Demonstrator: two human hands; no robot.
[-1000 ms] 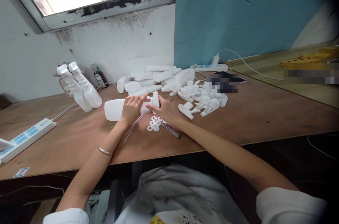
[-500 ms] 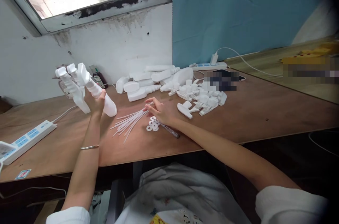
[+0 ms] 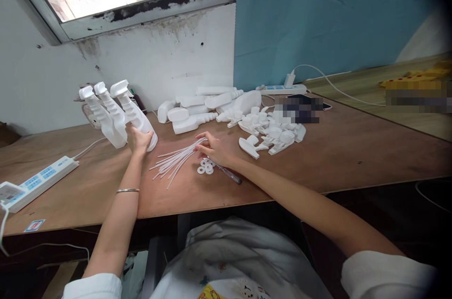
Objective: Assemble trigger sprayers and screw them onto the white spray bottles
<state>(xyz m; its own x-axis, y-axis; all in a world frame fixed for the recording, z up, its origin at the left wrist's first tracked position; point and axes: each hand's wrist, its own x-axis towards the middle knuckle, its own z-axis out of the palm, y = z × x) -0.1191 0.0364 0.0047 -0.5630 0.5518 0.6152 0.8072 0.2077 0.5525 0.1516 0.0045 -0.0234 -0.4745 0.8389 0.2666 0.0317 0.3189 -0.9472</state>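
My left hand (image 3: 139,139) is wrapped round the body of a white spray bottle (image 3: 139,117), which stands upright with its trigger head on. Just left of it are two more white spray bottles (image 3: 109,120), upright and close together. My right hand (image 3: 212,147) rests low over the table, fingers loosely bent and apart, at the right-hand ends of a fanned bundle of thin white tubes (image 3: 174,160). Below that hand lie several white ring washers (image 3: 206,166) and a screwdriver (image 3: 229,174) with a clear handle.
Bottles without heads (image 3: 192,122) lie piled by the wall. Loose white trigger sprayer heads (image 3: 270,132) are heaped at the right, near a phone (image 3: 326,106). Power strips stand at the left (image 3: 42,183) and back (image 3: 280,88). A dark bottle (image 3: 139,102) is behind the upright ones.
My left hand has carried the spray bottle from the middle leftward and set it upright beside the other two. My right hand has come off that bottle and lowered to the tubes.
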